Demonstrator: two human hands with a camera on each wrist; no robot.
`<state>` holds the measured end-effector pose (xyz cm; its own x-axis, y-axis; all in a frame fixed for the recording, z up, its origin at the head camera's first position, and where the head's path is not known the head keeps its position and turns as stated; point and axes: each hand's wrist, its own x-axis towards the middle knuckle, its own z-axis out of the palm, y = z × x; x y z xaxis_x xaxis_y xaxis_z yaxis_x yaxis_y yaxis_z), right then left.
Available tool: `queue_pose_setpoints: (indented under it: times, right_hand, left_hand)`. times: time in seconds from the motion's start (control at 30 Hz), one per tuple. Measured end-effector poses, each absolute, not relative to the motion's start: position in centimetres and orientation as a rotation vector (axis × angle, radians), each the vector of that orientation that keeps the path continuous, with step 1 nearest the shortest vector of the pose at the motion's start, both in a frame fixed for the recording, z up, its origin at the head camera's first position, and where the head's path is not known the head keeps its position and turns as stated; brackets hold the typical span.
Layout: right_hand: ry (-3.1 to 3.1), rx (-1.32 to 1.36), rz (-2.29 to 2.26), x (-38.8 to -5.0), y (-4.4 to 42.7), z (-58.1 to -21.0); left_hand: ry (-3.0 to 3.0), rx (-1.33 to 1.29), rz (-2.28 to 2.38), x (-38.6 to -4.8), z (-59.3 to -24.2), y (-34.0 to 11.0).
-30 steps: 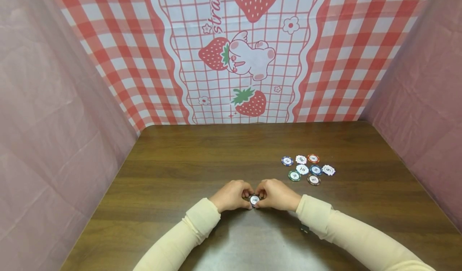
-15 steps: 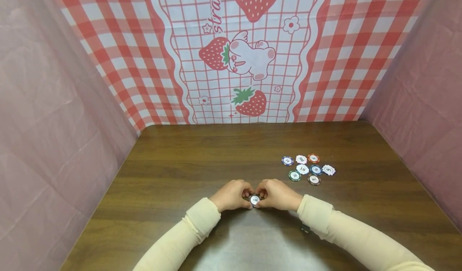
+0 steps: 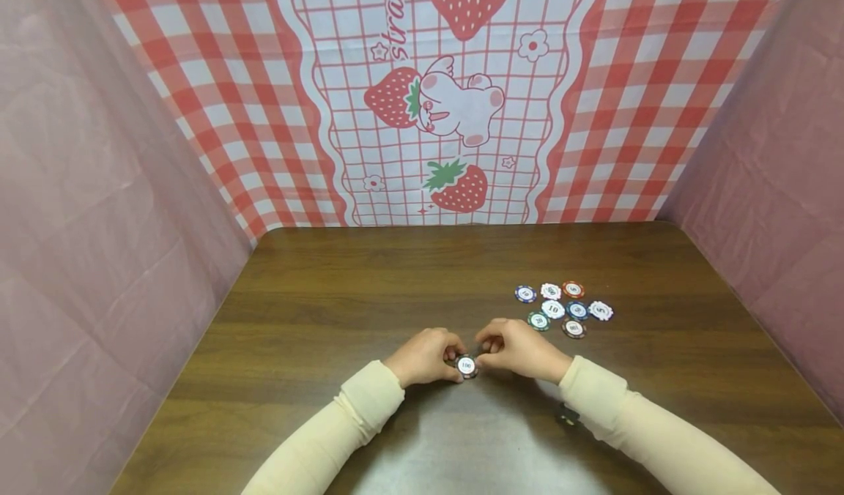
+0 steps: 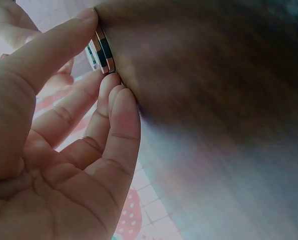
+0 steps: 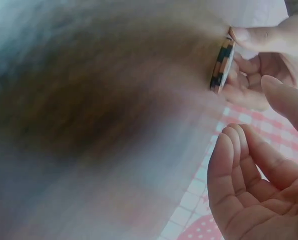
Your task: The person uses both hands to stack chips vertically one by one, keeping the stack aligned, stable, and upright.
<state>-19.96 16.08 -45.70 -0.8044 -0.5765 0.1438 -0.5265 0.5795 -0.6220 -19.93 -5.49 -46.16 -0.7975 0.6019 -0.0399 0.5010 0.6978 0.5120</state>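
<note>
A short stack of poker chips (image 3: pixel 466 365), seemingly two high, lies on the table with a "100" face on top. My left hand (image 3: pixel 430 356) grips its edge between thumb and fingers. The left wrist view shows the dark and tan rims of the chips (image 4: pixel 104 54) edge-on beside the thumb tip. Just right of the stack is my right hand (image 3: pixel 522 350), its fingers loosely bent and holding nothing. In the right wrist view a gap separates that hand's fingertips from the chips (image 5: pixel 222 65).
Several loose poker chips (image 3: pixel 552 309) in various colours lie flat in a cluster on the brown wooden table (image 3: pixel 343 290), beyond my right hand. A strawberry-print checked cloth (image 3: pixel 455 99) hangs behind the table. Pink drapes (image 3: pixel 86 224) stand at both sides.
My right hand has let go of the chip stack and moved a little to the right. The left hand and the loose chips stay where they were.
</note>
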Motion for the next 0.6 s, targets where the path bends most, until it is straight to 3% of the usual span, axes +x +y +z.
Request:
queue_pose_setpoints:
  times: [0.6]
  right_hand:
    - [2.889,-0.725,-1.374,-20.3,20.2,-44.6]
  left_hand:
    - [2.711,0.904,0.745,-19.9,-46.2,-5.5]
